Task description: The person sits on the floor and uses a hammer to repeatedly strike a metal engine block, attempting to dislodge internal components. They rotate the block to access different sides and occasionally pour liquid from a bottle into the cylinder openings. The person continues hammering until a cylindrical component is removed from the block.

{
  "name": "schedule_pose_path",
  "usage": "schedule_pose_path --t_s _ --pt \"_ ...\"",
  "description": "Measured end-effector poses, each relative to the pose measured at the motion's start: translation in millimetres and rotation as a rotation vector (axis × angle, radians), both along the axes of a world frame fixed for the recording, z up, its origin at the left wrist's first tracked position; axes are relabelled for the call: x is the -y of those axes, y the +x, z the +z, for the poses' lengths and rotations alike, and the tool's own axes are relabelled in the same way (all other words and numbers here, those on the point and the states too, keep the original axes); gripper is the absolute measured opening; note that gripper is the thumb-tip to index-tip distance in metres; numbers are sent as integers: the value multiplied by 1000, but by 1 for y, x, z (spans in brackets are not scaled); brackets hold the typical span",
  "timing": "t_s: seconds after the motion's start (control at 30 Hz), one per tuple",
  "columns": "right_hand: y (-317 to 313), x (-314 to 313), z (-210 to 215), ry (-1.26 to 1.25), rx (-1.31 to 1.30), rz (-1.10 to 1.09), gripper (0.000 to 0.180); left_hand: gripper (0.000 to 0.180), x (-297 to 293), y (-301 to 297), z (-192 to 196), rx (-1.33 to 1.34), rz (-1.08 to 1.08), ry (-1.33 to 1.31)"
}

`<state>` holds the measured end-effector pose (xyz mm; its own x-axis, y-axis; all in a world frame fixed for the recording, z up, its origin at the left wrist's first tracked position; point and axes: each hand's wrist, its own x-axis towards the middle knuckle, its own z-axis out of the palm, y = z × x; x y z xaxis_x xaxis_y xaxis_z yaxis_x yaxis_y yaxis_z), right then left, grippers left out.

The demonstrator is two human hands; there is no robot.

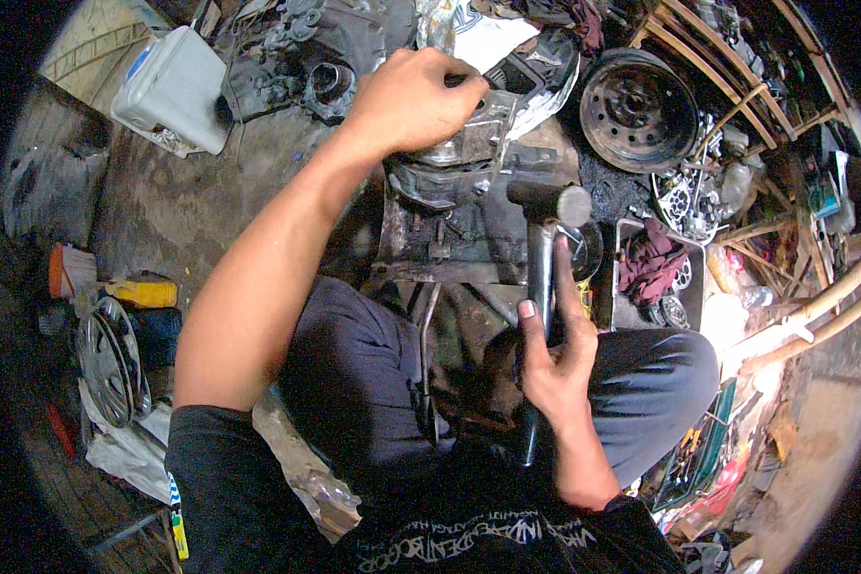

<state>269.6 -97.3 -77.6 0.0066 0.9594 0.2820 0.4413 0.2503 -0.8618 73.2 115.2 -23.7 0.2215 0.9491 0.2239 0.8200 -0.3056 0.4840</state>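
My right hand is closed round the handle of a hammer, with the index finger laid along it. The hammer stands nearly upright over my lap, its blocky metal head at the top. Further off and to the left, my left hand is curled closed above a grey metal casting. What its fingers grip is hidden behind the knuckles. The casting sits at the far side of a dark, worn metal bench plate, which lies just beyond my knees.
A steel wheel rim lies at the far right. Nearer is a tray with a maroon rag and metal parts. A grey jerrycan is at the far left, below it a silver wheel cover. Wooden slats border the right.
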Motion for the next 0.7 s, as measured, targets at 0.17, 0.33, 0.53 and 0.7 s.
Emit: schedule_pose_path --t_s 0.17,0.33,0.53,0.7 --pt "-13 -4 7 4 78 53 61 39 13 -4 3 19 57 25" --pt "-24 3 21 113 25 -20 55 38 23 -8 4 9 83 90" --pt "-27 4 28 -36 97 17 56 38 23 -9 0 39 78 133" --pt "-28 -2 13 285 195 -26 59 39 30 -8 -1 27 65 149"
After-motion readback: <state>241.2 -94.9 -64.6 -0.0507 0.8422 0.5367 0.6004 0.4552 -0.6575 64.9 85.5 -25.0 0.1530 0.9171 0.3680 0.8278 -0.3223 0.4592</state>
